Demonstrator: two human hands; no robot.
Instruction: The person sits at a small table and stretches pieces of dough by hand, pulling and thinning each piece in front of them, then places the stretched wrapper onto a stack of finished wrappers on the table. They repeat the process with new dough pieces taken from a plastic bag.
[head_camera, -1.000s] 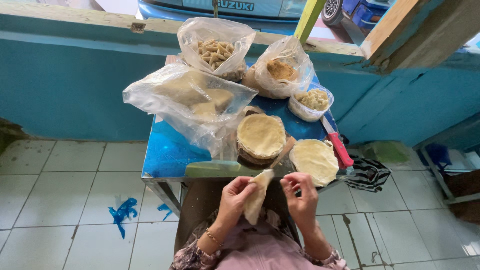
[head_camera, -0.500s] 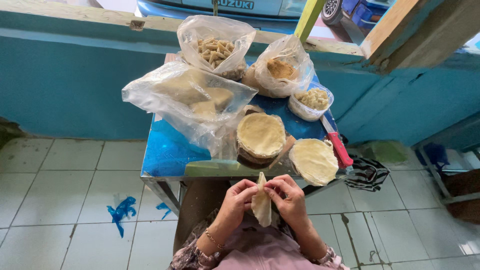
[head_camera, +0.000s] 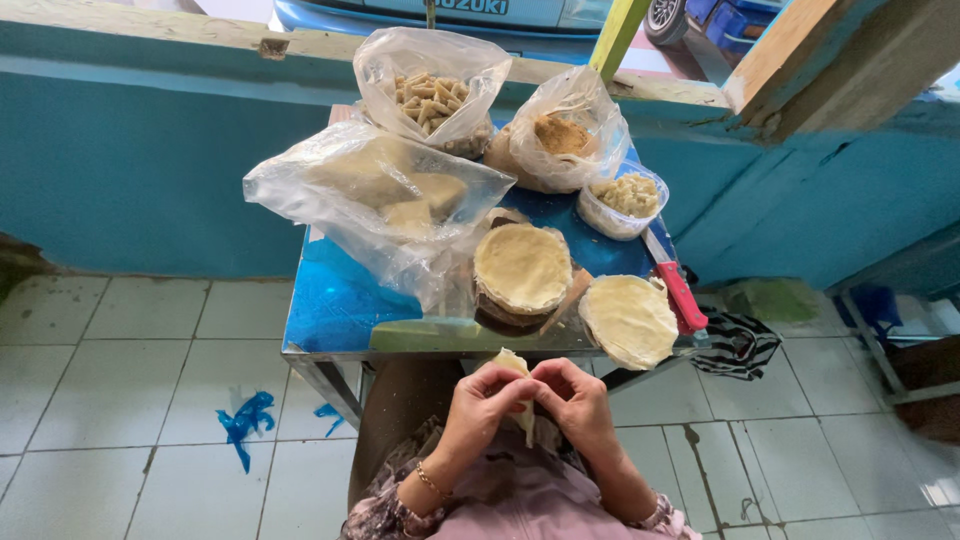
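My left hand (head_camera: 482, 400) and my right hand (head_camera: 572, 400) meet in front of my lap, both pinched on one pale folded dough wrapper (head_camera: 514, 365) that stands upright between the fingers. Its lower edge hangs below my thumbs. Just beyond my hands, on the small blue table (head_camera: 330, 300), lies a stack of round dough wrappers (head_camera: 521, 266) on a wooden board. A second round wrapper sheet (head_camera: 629, 320) rests at the table's near right corner.
A large clear bag of dough (head_camera: 375, 195) covers the table's left. Behind stand a bag of rolled pieces (head_camera: 430, 95), a bag with brown filling (head_camera: 560, 135) and a small tub of filling (head_camera: 625, 195). A red-handled knife (head_camera: 680, 295) lies at the right edge. Blue scraps (head_camera: 248, 418) lie on the tiled floor.
My hands have come together from holding the wrapper spread out. The wrapper is now folded up and pinched between both hands, closer to the table edge.
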